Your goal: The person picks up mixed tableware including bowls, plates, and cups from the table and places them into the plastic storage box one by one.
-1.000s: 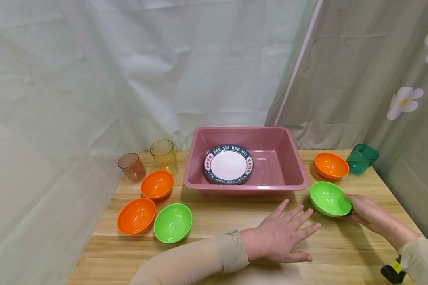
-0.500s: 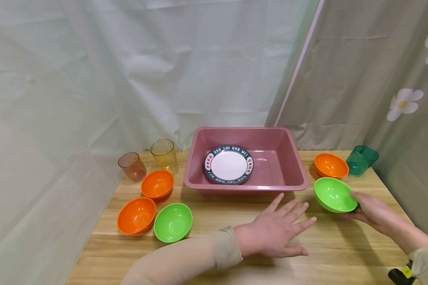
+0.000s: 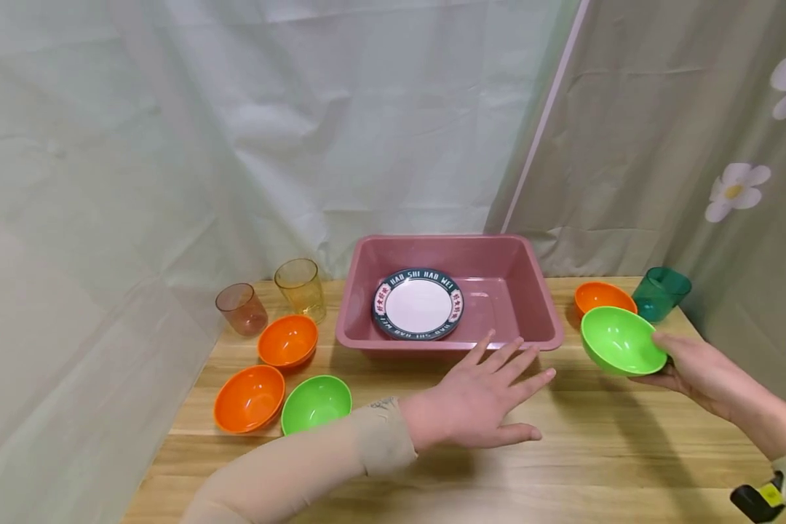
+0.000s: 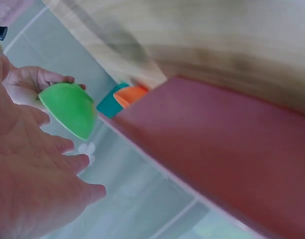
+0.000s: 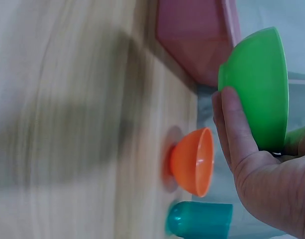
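Note:
My right hand (image 3: 701,371) grips a green bowl (image 3: 622,340) by its right side, thumb at the rim and fingers beneath. In the right wrist view the bowl (image 5: 256,84) is held up off the wooden table. My left hand (image 3: 474,400) is spread with straight fingers and holds nothing; its fingertips overlap the front rim of the pink basin (image 3: 448,345) in the head view. A plate (image 3: 419,306) with a dark patterned border lies in the basin, toward its left. Behind the held bowl stands an orange bowl (image 3: 604,297), partly covered by it.
A teal cup (image 3: 660,293) stands at the back right. On the left are a yellow cup (image 3: 301,290), a reddish cup (image 3: 242,309), two orange bowls (image 3: 288,340) and another green bowl (image 3: 316,402), partly behind my left sleeve. Curtains (image 3: 393,131) hang around the table.
My right hand has raised the green bowl and carried it slightly right and back, so it now overlaps the orange bowl. My left hand has shifted left and toward the basin, fingers still spread.

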Available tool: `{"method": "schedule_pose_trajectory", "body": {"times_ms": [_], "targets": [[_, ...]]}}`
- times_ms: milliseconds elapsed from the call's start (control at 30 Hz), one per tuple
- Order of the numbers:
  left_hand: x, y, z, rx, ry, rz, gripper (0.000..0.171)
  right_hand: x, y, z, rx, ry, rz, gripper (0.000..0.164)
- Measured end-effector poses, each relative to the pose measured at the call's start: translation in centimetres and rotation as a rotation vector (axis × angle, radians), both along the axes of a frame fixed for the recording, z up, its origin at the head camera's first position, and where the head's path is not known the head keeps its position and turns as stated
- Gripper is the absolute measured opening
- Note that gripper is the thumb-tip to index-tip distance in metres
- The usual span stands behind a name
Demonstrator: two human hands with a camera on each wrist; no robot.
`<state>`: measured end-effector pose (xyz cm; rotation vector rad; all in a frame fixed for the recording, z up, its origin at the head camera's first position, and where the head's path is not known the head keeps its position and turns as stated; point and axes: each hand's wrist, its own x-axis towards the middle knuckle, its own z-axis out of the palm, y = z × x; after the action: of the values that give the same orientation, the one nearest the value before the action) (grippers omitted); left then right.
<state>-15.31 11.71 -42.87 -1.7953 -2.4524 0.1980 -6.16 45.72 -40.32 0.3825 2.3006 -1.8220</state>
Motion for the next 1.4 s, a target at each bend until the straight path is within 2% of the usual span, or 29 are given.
{"method": "schedule_pose_trajectory", "body": {"times_ms": [300, 567, 800, 1033, 1267, 1400], "targets": [[-2.1, -2.5, 1.1, 0.04, -0.014, 0.035, 0.082, -1.1, -0.8, 1.4, -0.007, -0.001, -0.006, 0.066], [-4.1, -5.2, 0.9, 0.073, -0.012, 0.07, 0.083, -2.7, -3.0, 1.9, -0.018, 0.007, 0.005, 0.068], [-5.7, -8.2, 0.7, 0.092, -0.061, 0.125, 0.082, -4.9, -5.9, 2.6, -0.029, -0.004, 0.035, 0.066], [-7.2, -11.7, 1.0, 0.075, -0.08, 0.232, 0.082, -7.3, -9.8, 3.3, -0.065, 0.012, 0.097, 0.063], [-7.8, -14.9, 1.1, 0.114, -0.107, 0.285, 0.082, -9.3, -13.8, 3.8, 0.045, 0.028, 0.116, 0.057], [-8.0, -16.4, 0.9, 0.124, -0.105, 0.308, 0.082, -10.5, -15.6, 3.6, 0.039, 0.041, 0.146, 0.057]]}}
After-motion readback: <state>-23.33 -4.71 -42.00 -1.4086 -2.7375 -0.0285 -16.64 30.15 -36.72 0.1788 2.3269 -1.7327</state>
